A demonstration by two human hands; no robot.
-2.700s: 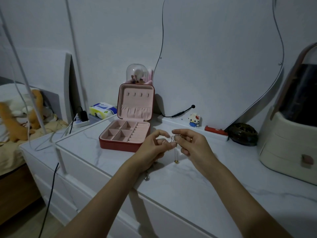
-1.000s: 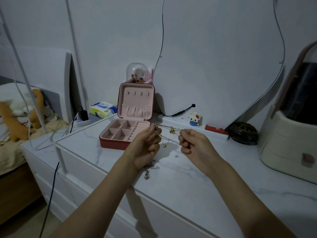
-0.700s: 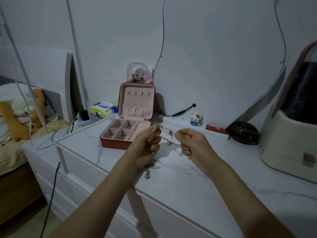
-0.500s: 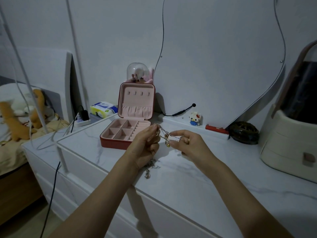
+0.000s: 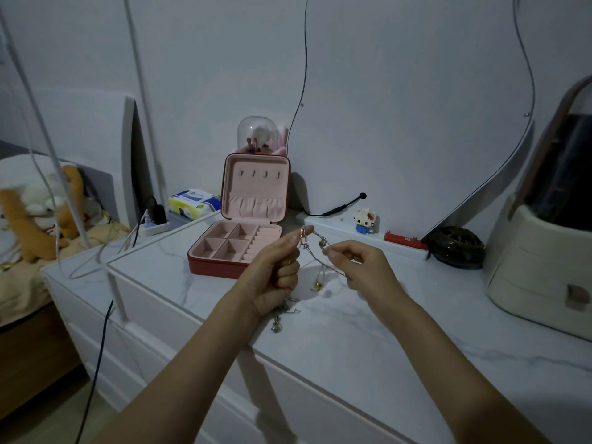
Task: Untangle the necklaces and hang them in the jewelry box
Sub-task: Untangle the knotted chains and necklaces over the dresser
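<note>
Tangled thin necklaces (image 5: pixel 315 261) held above countertop, red jewelry box (image 5: pixel 244 233) open, lid upright

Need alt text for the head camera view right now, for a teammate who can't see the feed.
Two bare hands hold tangled necklaces above a white marble-look dresser top: the left hand grips the chains, the right hand pinches a strand. Behind them an open pink-lined jewelry box stands with its lid hooks bare.

Necklaces (image 5: pixel 315 261) between hands, jewelry box (image 5: pixel 238 243) behind-left.
</note>
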